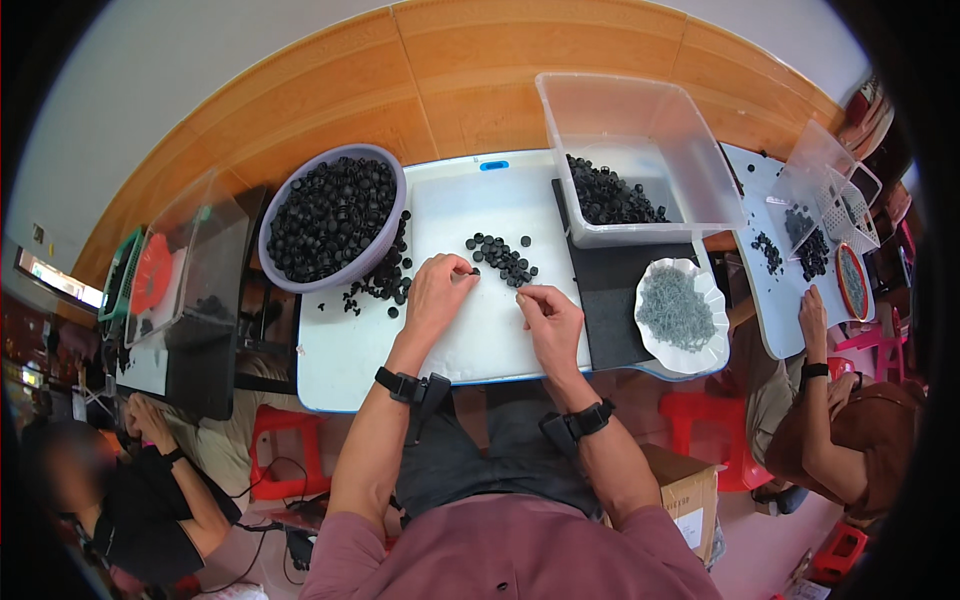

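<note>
Left hand [437, 290] rests on the white tabletop [470, 340], fingers curled with thumb and fingertips pinched together at a small black part right at the near-left edge of the loose cluster of small black ring parts [503, 258]; whether it actually clamps one is too small to tell. Right hand [549, 318] sits just below and right of that cluster, fingers bunched closed near the thumb, possibly on a tiny piece, cannot tell. The cluster lies on the white surface between and just beyond the two hands, closer to the left fingertips, a short strung-out heap running diagonally. Parts look like small round black caps or rings, matte, all alike. More of the same fill the lilac round basin [378, 215] to the far left, with a spill of them [382, 283] on the table under its rim, just left of the left hand. Clear plastic bin [640, 110] to the far right holds another heap of black parts. White scalloped dish [712, 300] with grey thin pieces sits right of the right hand, on a dark mat [610, 290]. Both wrists wear black straps. Another person's hand [812, 312] rests at a neighbouring table at right.
</note>
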